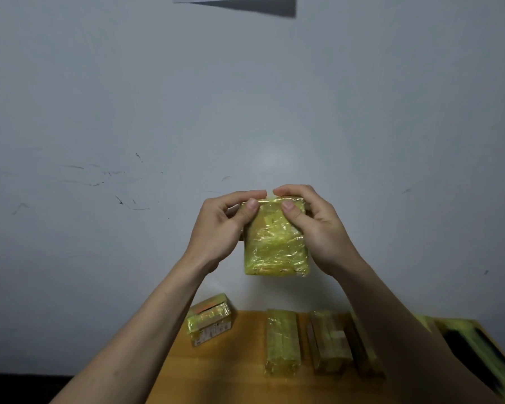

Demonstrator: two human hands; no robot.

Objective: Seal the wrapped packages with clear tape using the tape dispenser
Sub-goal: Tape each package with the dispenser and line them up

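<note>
Both hands hold one yellow film-wrapped package [276,240] up in front of the wall [129,97].
Left hand [220,225] and right hand [318,225] each grasp its top corners, thumbs on the near face; four more wrapped packages [282,341] lie below on the wooden table [216,371].

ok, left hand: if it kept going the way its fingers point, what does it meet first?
The left hand points right, across the held package. It would first meet the right hand; their fingertips already look nearly touching.

Five wrapped packages [276,237], two hands [216,228]
</note>
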